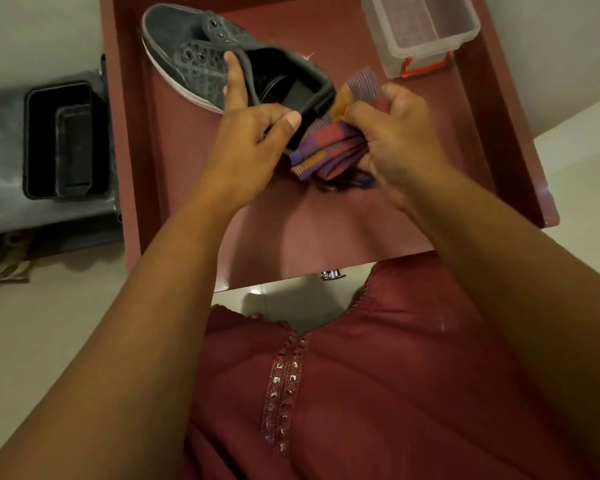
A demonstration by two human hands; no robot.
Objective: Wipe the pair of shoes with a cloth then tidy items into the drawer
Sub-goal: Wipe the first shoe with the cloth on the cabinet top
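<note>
A dark grey lace-less shoe (201, 57) with a white sole is held over the open maroon drawer (482, 109), toe pointing to the far left. My left hand (253, 140) grips its heel rim, thumb inside the opening and index finger stretched along the side. My right hand (395, 136) holds a bunched purple, red and orange checked cloth (333, 143) pressed against the shoe's heel. Only one shoe of the pair is in view.
A clear plastic box (423, 29) with a red latch stands in the drawer's far right corner. A black tray-like container (63, 140) lies on a grey mat on the pale floor to the left. The drawer's chrome knob (331, 273) shows near my maroon top.
</note>
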